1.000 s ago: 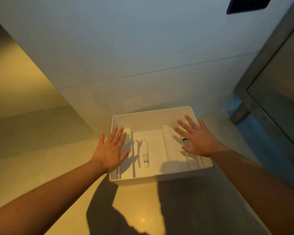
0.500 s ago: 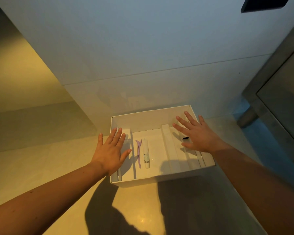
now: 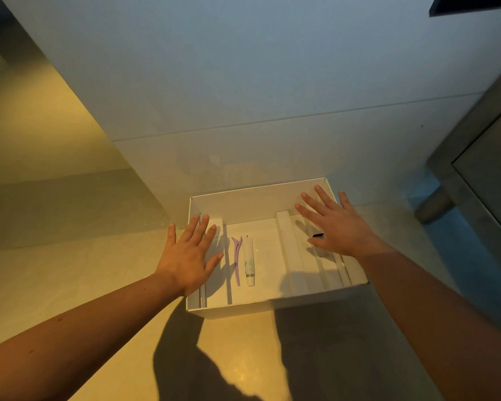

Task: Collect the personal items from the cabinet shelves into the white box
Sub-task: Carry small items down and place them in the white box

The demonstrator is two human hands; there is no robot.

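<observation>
Head camera: we look down at the white box (image 3: 252,204), which sits on the pale surface (image 3: 99,285) against a white wall panel (image 3: 243,82). Our left hand (image 3: 190,256) is flat with fingers spread over the box's left edge, holding nothing. Our right hand (image 3: 337,224), fingers also spread, hangs over the right compartment and partly hides a small black item (image 3: 318,235) by the thumb. In the middle compartment a purple hair clip (image 3: 237,260) lies just beside a white tube (image 3: 248,260). A raised divider (image 3: 287,244) separates them from the right side. A grey frame (image 3: 475,157) stands at the right.
</observation>
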